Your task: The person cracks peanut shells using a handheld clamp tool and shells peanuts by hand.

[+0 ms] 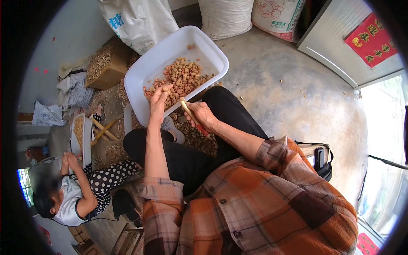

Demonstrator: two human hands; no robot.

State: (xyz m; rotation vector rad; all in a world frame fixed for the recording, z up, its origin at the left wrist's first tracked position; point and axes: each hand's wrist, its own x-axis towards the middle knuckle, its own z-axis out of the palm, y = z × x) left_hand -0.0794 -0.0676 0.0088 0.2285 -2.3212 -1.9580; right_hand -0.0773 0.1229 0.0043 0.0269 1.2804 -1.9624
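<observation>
My left hand (157, 104) is closed in a pinch at the near edge of a white plastic tub (138, 87), with a peanut (167, 88) at its fingertips. Just to the right, my right hand (201, 114) wraps round a narrow bamboo tool (185, 105). Its pale end points up toward the tub, and a red part (202, 129) shows below the fingers. Inside the tub lies a heap of peanuts (182, 76), some in tan shells and some as reddish kernels. The tub is tilted in front of my knees.
Broken shells (195, 138) cover the floor between my legs. Behind the tub stand white sacks (225, 19) and a cardboard box (102, 63) of shells. At left another person (78, 191) sits by a second tub (86, 142). A black bag (325, 170) lies at right.
</observation>
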